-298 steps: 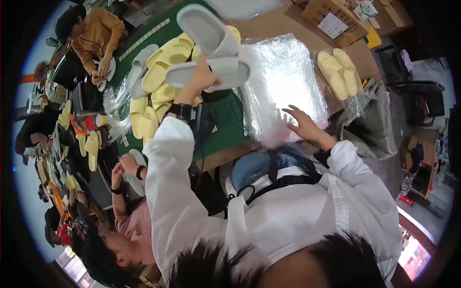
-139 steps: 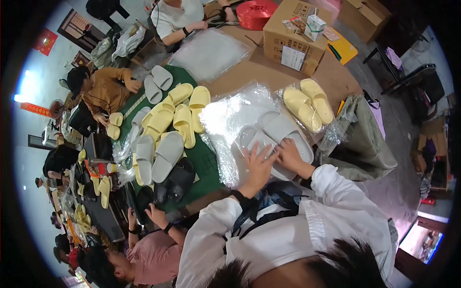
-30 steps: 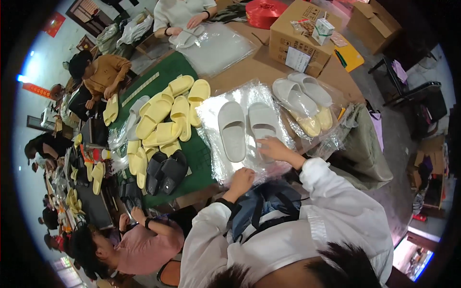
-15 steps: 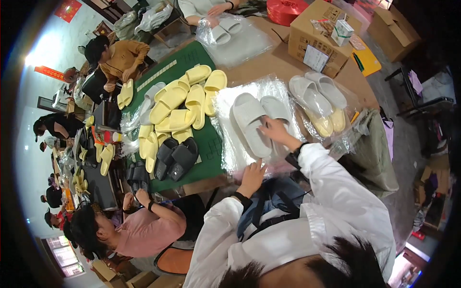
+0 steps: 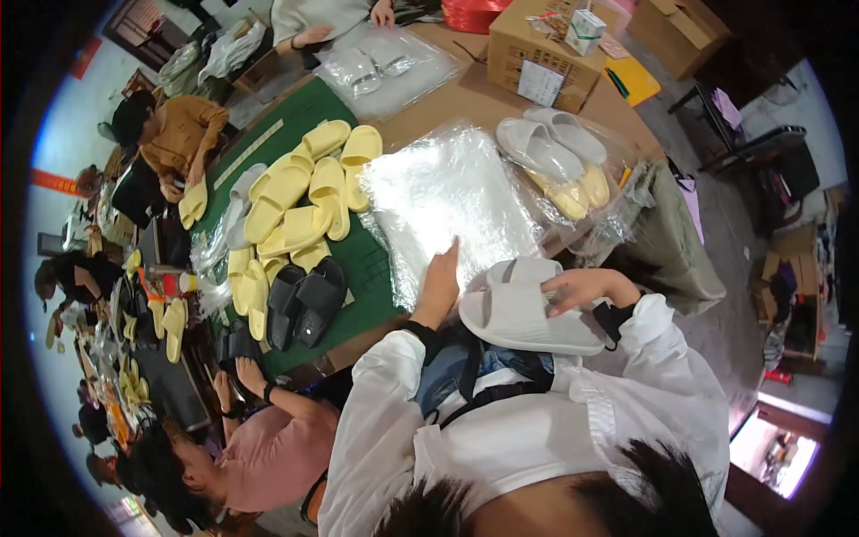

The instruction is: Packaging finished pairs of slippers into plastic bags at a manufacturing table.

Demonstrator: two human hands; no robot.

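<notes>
My right hand (image 5: 591, 288) grips a pair of light grey slippers (image 5: 506, 315), held together just in front of my body at the table's near edge. Its thumb and fingers close at the open side of the upper slipper's strap. My left hand (image 5: 438, 279) rests on the lower part of a stack of clear plastic bags (image 5: 452, 183), index finger stretched out and no slipper in it. Right of the stack, bagged grey slippers (image 5: 537, 148) lie over yellow slippers (image 5: 565, 195). The stack's surface shines with glare.
Loose yellow slippers (image 5: 284, 201) and black slippers (image 5: 309, 302) lie on the green mat (image 5: 362, 268) to the left. A cardboard box (image 5: 546, 55) stands at the far right. Co-workers sit along the left, one in a pink top (image 5: 277, 452); another person's hands (image 5: 313, 36) are across the table.
My right hand has lifted the grey slippers off the plastic bags and drawn them toward me. My left hand has moved onto the stack's near part. The view has shifted right.
</notes>
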